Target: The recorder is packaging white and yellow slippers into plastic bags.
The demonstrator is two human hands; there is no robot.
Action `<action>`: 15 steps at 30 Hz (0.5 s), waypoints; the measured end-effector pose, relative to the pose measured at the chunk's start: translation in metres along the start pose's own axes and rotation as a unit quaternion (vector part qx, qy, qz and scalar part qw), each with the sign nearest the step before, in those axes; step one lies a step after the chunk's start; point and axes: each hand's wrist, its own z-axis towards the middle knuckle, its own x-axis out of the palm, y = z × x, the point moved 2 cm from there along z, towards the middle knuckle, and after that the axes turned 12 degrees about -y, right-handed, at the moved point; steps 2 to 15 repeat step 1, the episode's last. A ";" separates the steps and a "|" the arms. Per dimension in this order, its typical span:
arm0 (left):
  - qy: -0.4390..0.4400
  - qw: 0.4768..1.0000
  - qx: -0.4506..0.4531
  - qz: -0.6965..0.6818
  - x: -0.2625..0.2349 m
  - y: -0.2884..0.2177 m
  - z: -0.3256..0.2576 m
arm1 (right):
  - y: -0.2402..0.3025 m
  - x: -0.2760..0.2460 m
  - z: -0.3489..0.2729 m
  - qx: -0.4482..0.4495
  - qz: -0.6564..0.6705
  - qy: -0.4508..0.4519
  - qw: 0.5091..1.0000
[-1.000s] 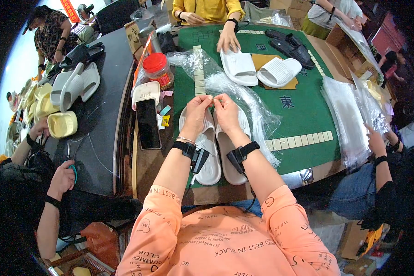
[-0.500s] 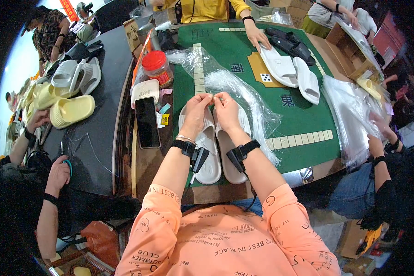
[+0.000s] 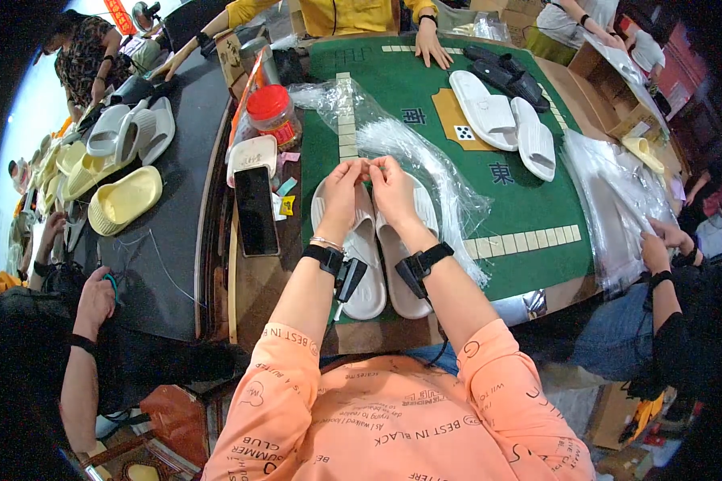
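Both hands pinch the mouth of a clear bag above a pair of pale slippers.

The left hand (image 3: 343,186) and right hand (image 3: 391,184) meet fingertip to fingertip, each nearly closed on the thin edge of the clear plastic bag (image 3: 425,156), probably to part its 2 layers; the bag trails away to the right over the green mat (image 3: 529,208). The 2 beige slippers (image 3: 389,264) lie side by side, soles down, directly under the wrists at the table's near edge, handy for bagging. A black phone (image 3: 255,210) and a red-lidded jar (image 3: 273,115) sit to the left. Compared with 0.5 s ago, the hands keep the same pinch, while across the table the white slippers (image 3: 501,128) now lie flat with the other person's hand (image 3: 431,50) drawn back.
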 end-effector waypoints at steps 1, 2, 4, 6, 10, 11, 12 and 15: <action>0.003 1.000 -0.003 -0.004 0.001 0.000 0.003 | 0.000 -0.001 0.000 0.000 -0.001 -0.001 1.000; 0.003 1.000 -0.003 -0.004 0.001 0.000 0.003 | 0.000 -0.001 0.000 0.000 -0.001 -0.001 1.000; 0.003 1.000 -0.003 -0.004 0.001 0.000 0.003 | 0.000 -0.001 0.000 0.000 -0.001 -0.001 1.000; 0.003 1.000 -0.003 -0.004 0.001 0.000 0.003 | 0.000 -0.001 0.000 0.000 -0.001 -0.001 1.000; 0.003 1.000 -0.003 -0.004 0.001 0.000 0.003 | 0.000 -0.001 0.000 0.000 -0.001 -0.001 1.000; 0.003 1.000 -0.003 -0.004 0.001 0.000 0.003 | 0.000 -0.001 0.000 0.000 -0.001 -0.001 1.000; 0.003 1.000 -0.003 -0.004 0.001 0.000 0.003 | 0.000 -0.001 0.000 0.000 -0.001 -0.001 1.000; 0.003 1.000 -0.003 -0.004 0.001 0.000 0.003 | 0.000 -0.001 0.000 0.000 -0.001 -0.001 1.000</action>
